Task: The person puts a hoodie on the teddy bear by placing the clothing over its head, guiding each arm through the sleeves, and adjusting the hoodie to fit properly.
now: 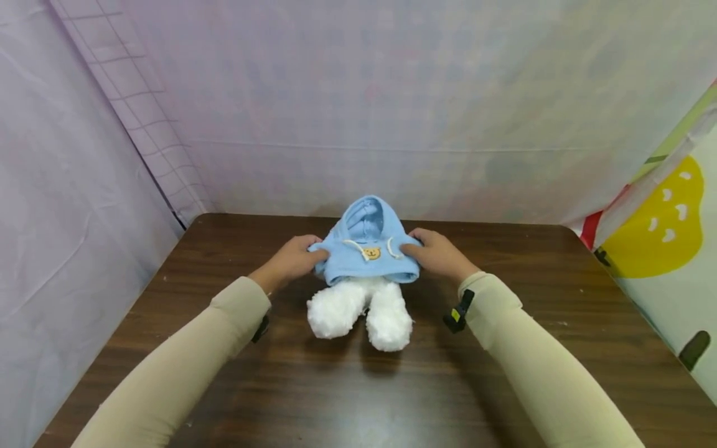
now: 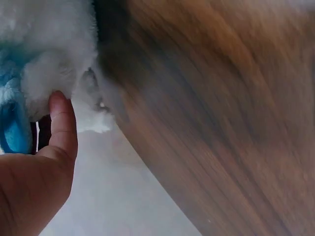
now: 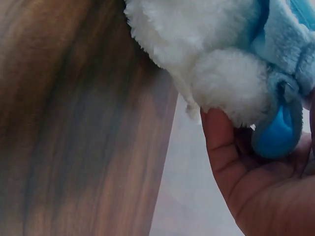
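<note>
A white plush toy (image 1: 336, 310) lies on the table, its two fluffy legs pointing toward me. Over its upper part is a small light blue hoodie (image 1: 347, 269) with white drawstrings and a bear-face patch (image 1: 371, 253). No head shows in the hood opening in the head view. My left hand (image 1: 297, 256) pinches the hoodie's left sleeve, and my right hand (image 1: 442, 255) pinches the right one. In the left wrist view, a fingertip touches white fur (image 2: 49, 73) beside the blue cloth. The right wrist view shows a finger against a round furry limb (image 3: 229, 83) beside an open sleeve end (image 3: 280, 132).
The brown wood-grain table (image 1: 532, 298) extends around the toy. Behind it hangs a pale checked curtain (image 1: 364, 112), with a white cloth (image 1: 67, 249) on the left. A panel with a yellow shape (image 1: 661, 230) stands at the right edge.
</note>
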Tool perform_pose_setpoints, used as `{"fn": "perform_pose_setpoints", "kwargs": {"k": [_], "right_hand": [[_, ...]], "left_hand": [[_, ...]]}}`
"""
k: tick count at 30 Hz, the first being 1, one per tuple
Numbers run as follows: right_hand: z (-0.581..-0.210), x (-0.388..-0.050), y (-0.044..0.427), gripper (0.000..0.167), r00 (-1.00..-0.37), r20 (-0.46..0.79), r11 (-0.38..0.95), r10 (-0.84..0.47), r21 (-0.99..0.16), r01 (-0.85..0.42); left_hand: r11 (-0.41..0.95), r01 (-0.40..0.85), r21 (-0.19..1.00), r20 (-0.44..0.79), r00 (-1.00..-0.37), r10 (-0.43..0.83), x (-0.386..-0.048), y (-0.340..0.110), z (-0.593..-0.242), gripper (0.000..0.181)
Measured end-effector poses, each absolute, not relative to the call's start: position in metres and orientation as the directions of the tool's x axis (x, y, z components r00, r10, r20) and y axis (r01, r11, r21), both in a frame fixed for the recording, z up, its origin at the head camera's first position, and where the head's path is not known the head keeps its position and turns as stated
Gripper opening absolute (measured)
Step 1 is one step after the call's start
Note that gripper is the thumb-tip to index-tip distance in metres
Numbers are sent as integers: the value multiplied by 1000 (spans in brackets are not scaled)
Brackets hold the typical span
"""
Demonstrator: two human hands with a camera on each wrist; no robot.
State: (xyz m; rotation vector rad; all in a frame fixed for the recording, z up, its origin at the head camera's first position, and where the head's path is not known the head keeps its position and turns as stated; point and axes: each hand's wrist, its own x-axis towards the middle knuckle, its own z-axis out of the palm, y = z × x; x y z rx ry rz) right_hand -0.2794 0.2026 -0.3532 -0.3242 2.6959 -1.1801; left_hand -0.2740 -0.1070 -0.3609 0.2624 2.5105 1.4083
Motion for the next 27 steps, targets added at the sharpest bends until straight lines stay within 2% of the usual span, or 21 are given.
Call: {"fn": "perform_pose_setpoints", "kwargs": {"k": [11,18,27], "right_hand": [[-358,-251,214,29,-962,-11,692,-275,-696,-190],[-359,-225,220,28,-960,16,700,-278,-682,-214],[-359,-187,221,26,-959,0,695,-283,-690,-205]], "left_hand": [[457,15,890,-141,-941,306,-244,-96,-362,21],[352,11,936,-122,-927,354,-223,-91,-366,20],[374,74,925,-94,-907,412,-195,-96,-373,19]]}}
